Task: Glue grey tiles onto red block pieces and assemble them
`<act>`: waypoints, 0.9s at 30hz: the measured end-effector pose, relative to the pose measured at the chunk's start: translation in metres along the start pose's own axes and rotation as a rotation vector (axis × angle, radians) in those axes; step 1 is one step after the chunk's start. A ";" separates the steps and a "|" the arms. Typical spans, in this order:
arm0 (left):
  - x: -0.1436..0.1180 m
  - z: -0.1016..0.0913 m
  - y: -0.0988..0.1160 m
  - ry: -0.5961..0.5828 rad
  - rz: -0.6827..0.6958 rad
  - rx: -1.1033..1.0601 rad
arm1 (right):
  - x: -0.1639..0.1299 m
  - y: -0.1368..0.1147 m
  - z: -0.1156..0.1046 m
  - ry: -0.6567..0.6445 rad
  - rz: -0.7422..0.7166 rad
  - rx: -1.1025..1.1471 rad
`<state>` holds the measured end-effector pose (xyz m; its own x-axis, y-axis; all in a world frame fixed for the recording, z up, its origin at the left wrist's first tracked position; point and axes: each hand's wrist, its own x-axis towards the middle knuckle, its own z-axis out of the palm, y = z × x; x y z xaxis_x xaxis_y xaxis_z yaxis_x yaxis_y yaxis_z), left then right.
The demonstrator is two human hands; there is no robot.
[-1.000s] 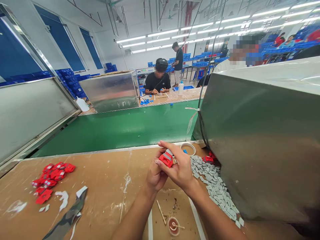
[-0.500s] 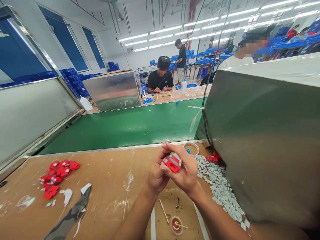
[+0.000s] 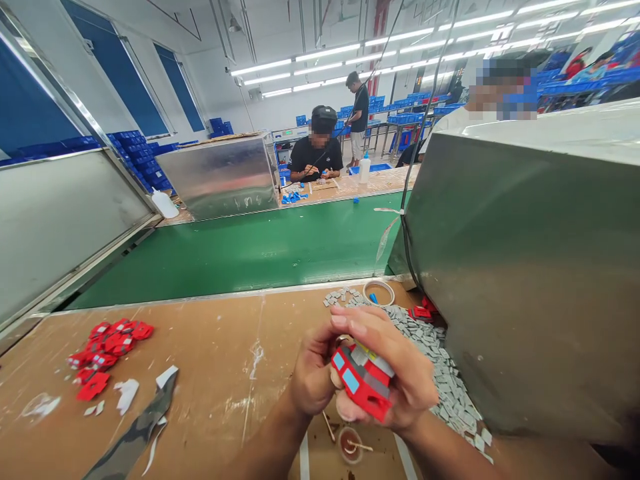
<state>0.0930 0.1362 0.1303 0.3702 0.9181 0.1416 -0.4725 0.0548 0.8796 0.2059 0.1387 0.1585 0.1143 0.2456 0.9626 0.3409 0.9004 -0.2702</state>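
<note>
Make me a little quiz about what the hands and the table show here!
1. True or false: both hands hold the red toy.
2. Which lies left on the table? A red pieces B grey chips C tape ring
3. Fill in: the belt past the table is ____.

Key: 1 true; 2 A; 3 green
</note>
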 end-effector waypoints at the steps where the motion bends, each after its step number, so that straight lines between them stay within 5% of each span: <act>1: 0.002 0.002 0.002 -0.017 0.030 -0.007 | 0.000 0.001 0.000 0.000 -0.013 -0.002; 27: 0.012 -0.011 0.003 -0.157 0.075 0.046 | -0.006 0.007 0.002 0.001 -0.064 -0.014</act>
<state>0.0877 0.1517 0.1294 0.4575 0.8462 0.2733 -0.4676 -0.0325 0.8834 0.2054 0.1445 0.1513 0.0922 0.1873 0.9780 0.3604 0.9093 -0.2081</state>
